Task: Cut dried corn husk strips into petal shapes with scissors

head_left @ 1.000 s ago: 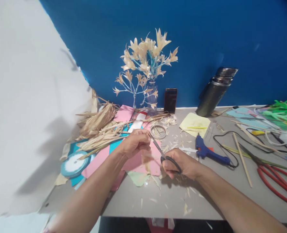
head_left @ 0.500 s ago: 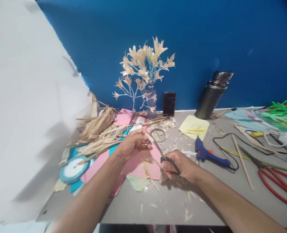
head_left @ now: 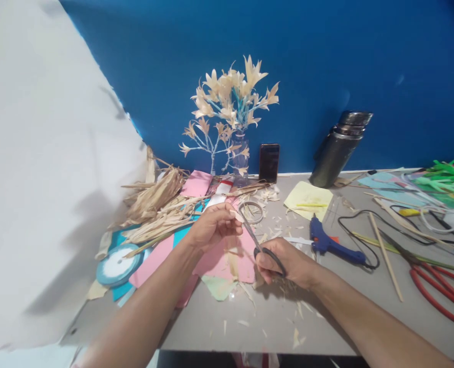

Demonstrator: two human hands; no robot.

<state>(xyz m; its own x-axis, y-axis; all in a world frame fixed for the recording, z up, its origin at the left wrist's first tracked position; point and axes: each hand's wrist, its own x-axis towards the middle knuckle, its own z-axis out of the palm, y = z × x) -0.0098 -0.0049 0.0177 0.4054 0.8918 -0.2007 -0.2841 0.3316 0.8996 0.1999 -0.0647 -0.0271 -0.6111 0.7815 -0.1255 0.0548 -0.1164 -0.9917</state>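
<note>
So, left hand (head_left: 217, 225) pinches a small pale piece (head_left: 236, 215) mid-scene above the table (head_left: 196, 332); right hand (head_left: 284, 259) is wrapped round scissors (head_left: 258, 247), blades at its edge. Offcuts (head_left: 298, 338) litter the near side. Far-middle flowers (head_left: 224, 84) look finished; this piece likely isn't fully trimmed.

Black handles (head_left: 276, 258) were seen on the small scissors (head_left: 252, 234), red on the large shears (head_left: 440, 284). The glue gun (head_left: 338, 247) was coloured blue, the flowers (head_left: 227, 87) cream, the back wall (head_left: 154, 61) deep blue.
</note>
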